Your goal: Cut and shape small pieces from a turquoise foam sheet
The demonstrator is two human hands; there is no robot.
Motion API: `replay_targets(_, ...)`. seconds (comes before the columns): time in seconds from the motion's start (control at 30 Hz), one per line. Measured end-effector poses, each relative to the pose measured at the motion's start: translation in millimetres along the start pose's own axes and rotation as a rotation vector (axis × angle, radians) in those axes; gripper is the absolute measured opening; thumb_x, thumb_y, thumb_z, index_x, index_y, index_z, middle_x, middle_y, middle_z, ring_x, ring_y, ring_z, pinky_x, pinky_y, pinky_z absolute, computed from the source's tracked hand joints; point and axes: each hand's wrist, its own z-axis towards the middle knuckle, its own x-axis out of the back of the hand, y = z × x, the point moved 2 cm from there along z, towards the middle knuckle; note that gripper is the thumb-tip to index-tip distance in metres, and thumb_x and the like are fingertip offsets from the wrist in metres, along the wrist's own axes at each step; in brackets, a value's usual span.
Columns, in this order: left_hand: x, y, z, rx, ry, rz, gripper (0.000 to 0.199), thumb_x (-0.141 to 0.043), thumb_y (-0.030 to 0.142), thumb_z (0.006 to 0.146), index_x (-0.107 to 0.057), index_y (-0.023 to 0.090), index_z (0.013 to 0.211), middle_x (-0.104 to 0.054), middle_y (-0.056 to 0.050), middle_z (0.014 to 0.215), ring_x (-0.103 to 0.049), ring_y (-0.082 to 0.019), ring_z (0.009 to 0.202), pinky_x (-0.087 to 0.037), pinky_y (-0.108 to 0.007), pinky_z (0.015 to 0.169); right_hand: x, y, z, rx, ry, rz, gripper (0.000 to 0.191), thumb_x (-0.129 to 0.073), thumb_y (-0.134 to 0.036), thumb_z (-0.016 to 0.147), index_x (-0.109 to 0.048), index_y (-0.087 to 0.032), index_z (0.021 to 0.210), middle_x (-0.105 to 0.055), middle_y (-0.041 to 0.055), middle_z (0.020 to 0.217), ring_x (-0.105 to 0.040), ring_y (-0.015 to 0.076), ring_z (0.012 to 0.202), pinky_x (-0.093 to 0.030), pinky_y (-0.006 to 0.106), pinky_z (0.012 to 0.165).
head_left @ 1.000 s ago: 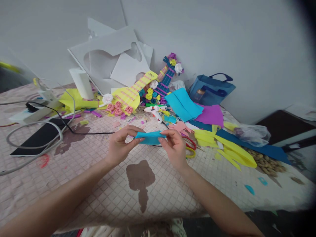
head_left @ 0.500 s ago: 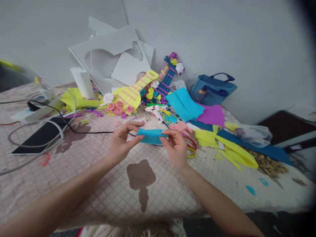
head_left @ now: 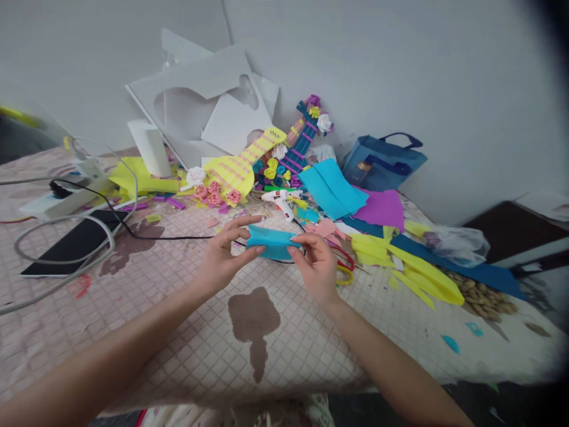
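Tablecloth [head_left: 306,350] lies open to its near edge below both hands [head_left: 222,258] [head_left: 319,270], pinching a blue strip [head_left: 273,242].

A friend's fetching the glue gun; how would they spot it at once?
On the table, find the yellow guitar shape before the white boards. Right of its pink flowers lies the glue gun: white with red marks, the only pistol-shaped thing among the bright scraps.

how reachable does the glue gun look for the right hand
Probably yes: the glue gun lies uncovered just beyond the right hand, though that hand is pinching blue paper and would need freeing.
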Motion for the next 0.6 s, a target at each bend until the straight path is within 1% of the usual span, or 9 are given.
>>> replay_targets(0.1, -0.4, 1.5, 0.3, -0.013, 0.026, -0.11, 0.013, -0.07, 0.019, 0.077, -0.058, 0.021, 0.075, -0.062, -0.006, 0.121, -0.053, -0.025, 0.119, -0.038, -0.046, 0.102, -0.4, -0.2, -0.4, 0.012, 0.0, -0.021, 0.01, -0.064, -0.02, 0.081, -0.062, -0.023, 0.09, -0.064, 0.0024, 0.087, -0.06, 0.0169, 0.085, -0.048, 0.031, 0.073)
replay_targets(0.17, -0.2, 2.7, 0.4, -0.024, 0.035, -0.11, 0.012, -0.07, 0.018, 0.077, -0.059, 0.021, 0.075, -0.063, -0.006, 0.12, -0.053, -0.024, 0.119, -0.039, -0.045, 0.102, -0.5, -0.1, -0.7, 0.016, 0.003, -0.026, 0.01, -0.064, -0.019, 0.081, -0.062, -0.023, 0.09, -0.064, 0.002, 0.087, -0.06, 0.0166, 0.085, -0.048, 0.031, 0.072)
replay_targets(0.33, 1.3, 4.7, -0.5, -0.031, 0.053, 0.076, 0.011, -0.072, 0.022, 0.075, -0.061, 0.02, 0.077, -0.063, -0.007, 0.12, -0.056, -0.024, 0.114, -0.042, -0.046, 0.1, -0.4, 0.1, -1.1, 0.022, 0.004, -0.026, 0.01, -0.064, -0.019, 0.081, -0.062, -0.023, 0.09, -0.064, 0.0019, 0.087, -0.06, 0.0163, 0.085, -0.048, 0.03, 0.072)
replay_targets(0.47, 2.8, 4.0, -1.6, -0.059, 0.098, 0.156, 0.012, -0.071, 0.024, 0.076, -0.06, 0.019, 0.078, -0.062, -0.008, 0.121, -0.057, -0.024, 0.113, -0.043, -0.046, 0.1, -0.1, 0.0, -0.7, 0.013, 0.007, -0.024, 0.01, -0.064, -0.02, 0.081, -0.062, -0.023, 0.09, -0.064, 0.0025, 0.086, -0.06, 0.0167, 0.085, -0.049, 0.03, 0.072)
replay_targets(0.6, 3.1, 4.1, -1.8, -0.099, 0.105, 0.215, 0.012, -0.071, 0.023, 0.076, -0.06, 0.019, 0.08, -0.062, -0.008, 0.12, -0.057, -0.024, 0.113, -0.044, -0.046, 0.099, 0.2, 0.3, -0.4, 0.016, 0.006, -0.022, 0.01, -0.064, -0.02, 0.081, -0.062, -0.023, 0.09, -0.064, 0.0027, 0.087, -0.061, 0.0168, 0.084, -0.049, 0.03, 0.072)
